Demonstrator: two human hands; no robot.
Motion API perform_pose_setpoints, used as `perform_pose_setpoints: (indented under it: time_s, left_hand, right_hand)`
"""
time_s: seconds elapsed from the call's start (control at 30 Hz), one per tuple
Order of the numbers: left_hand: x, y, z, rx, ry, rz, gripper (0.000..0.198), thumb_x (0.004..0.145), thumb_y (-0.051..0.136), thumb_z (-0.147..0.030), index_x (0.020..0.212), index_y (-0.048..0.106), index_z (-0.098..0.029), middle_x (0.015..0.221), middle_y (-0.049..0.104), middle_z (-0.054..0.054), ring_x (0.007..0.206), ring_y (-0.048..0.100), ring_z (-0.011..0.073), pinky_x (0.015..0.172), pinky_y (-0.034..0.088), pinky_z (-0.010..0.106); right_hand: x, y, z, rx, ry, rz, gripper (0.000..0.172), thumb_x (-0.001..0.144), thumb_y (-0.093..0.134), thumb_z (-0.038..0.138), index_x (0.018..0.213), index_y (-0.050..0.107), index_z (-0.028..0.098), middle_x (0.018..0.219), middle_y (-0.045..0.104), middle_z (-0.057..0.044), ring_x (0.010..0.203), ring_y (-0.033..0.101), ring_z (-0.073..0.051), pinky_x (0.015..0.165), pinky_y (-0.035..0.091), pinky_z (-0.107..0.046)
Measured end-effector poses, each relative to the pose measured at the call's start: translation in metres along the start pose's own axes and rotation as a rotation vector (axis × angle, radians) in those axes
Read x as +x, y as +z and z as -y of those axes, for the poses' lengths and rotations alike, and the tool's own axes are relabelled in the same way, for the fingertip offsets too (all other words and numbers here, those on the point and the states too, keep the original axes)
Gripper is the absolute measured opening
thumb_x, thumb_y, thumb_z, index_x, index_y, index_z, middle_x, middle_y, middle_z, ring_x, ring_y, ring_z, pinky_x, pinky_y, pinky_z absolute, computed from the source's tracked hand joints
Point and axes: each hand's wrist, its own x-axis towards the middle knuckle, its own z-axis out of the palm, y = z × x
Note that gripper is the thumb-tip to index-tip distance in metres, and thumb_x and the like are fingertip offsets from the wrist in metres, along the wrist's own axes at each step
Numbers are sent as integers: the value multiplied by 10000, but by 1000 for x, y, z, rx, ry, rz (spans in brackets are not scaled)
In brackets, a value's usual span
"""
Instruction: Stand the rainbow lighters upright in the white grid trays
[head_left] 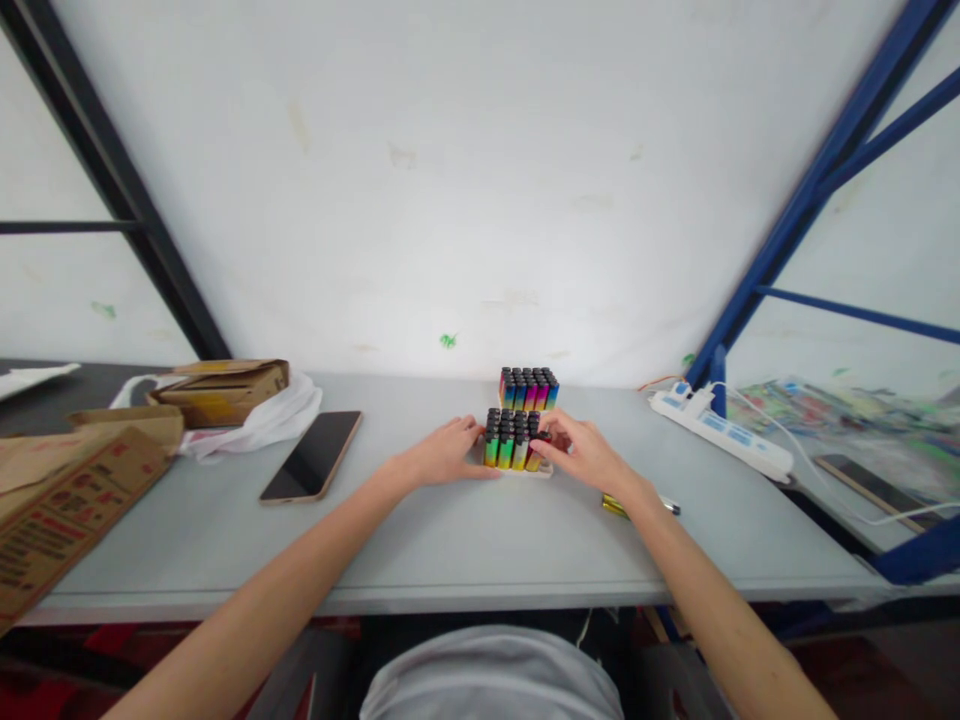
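Note:
Several upright lighters [507, 450] with black tops and green-to-yellow bodies stand in rows in a small white tray [534, 472] at the middle of the table. My left hand [448, 452] lies at the tray's left end, thumb at the front and fingers behind, closed against it. At the right end, my right hand [576, 446] pinches a lighter [544, 437] with a dark top; the fingers partly hide it. Just behind stands a second block of upright lighters [529, 388], blue, pink and multicoloured, with black tops.
A yellow lighter [613, 505] lies under my right forearm, near a pen-like item [670, 506]. A phone [313, 457], a white plastic bag [289, 410] and cardboard boxes [90, 480] are on the left. A white power strip [720, 435] lies at the right by a blue frame [795, 210].

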Motion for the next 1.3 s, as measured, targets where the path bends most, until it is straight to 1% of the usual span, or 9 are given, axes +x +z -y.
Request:
perform_pose_setpoints:
  time_s: [0.3, 0.5, 0.67, 0.87, 0.97, 1.07, 1.17, 1.23, 1.3]
  left_hand:
    - [-1, -1, 0, 6, -21, 19, 633, 840, 678, -767, 1088, 691, -185, 1086, 659, 125, 1045, 649, 343, 943, 531, 439]
    - [0, 0, 0, 16, -22, 28, 630, 842, 694, -746, 1112, 689, -177, 1097, 663, 130, 1073, 651, 351, 963, 526, 439]
    - [0, -1, -1, 22, -20, 30, 644, 851, 677, -762, 1116, 691, -176, 1115, 663, 135, 1075, 648, 345, 966, 524, 431]
    - [-1, -2, -2, 4, -11, 29, 636, 857, 674, -753, 1117, 690, -173, 1109, 661, 137, 1061, 643, 340, 964, 527, 440]
    - [-1, -2, -1, 5, -18, 28, 632, 850, 671, -761, 1089, 690, -177, 1095, 659, 134, 1043, 643, 339, 954, 532, 444]
    - [0, -1, 0, 11, -17, 16, 638, 842, 665, -782, 1073, 691, -188, 1098, 661, 130, 1041, 643, 335, 952, 535, 439]
    - [0, -2, 0, 23, -9, 20, 639, 850, 653, -790, 1066, 690, -189, 1109, 660, 129, 1056, 641, 332, 958, 530, 428]
    - [-1, -3, -1, 29, -12, 33, 640, 854, 650, -789, 1067, 688, -186, 1105, 658, 128, 1059, 641, 332, 955, 527, 423]
    - [-1, -4, -3, 27, -13, 38, 643, 853, 654, -785, 1076, 688, -183, 1101, 658, 128, 1062, 641, 336, 957, 523, 423]
  right_hand:
    - [0, -5, 2, 66, 6, 66, 277, 990, 669, 499, 1078, 639, 238, 794, 705, 8, 691, 629, -184, 645, 460, -287]
    - [-1, -13, 4, 86, -4, 126, 380, 981, 697, 488, 1279, 646, 259, 797, 690, 24, 717, 625, -182, 655, 458, -275]
    - [0, -13, 4, 98, 16, 111, 445, 974, 704, 487, 1350, 648, 257, 775, 662, 31, 702, 608, -177, 657, 464, -276]
    - [2, -8, 1, 107, 17, 93, 461, 951, 738, 484, 1349, 655, 265, 766, 643, 35, 693, 598, -174, 661, 477, -284]
    - [2, -10, 2, 138, 17, 72, 505, 917, 770, 496, 1346, 651, 257, 776, 654, 34, 676, 600, -171, 660, 496, -292]
    - [0, -26, -1, 149, 32, -20, 443, 962, 694, 514, 1303, 672, 231, 815, 708, -3, 703, 639, -187, 697, 531, -322]
    - [-11, -53, -11, 22, 82, -106, 361, 985, 632, 512, 1156, 726, 208, 871, 761, -52, 769, 688, -219, 735, 548, -352]
    - [-25, -72, -22, -94, 134, -40, 339, 964, 641, 522, 1041, 754, 212, 950, 789, -84, 827, 709, -245, 756, 560, -372]
    - [-44, -89, -34, -169, 198, 3, 357, 953, 633, 542, 1002, 770, 215, 1017, 799, -107, 856, 720, -265, 784, 575, -399]
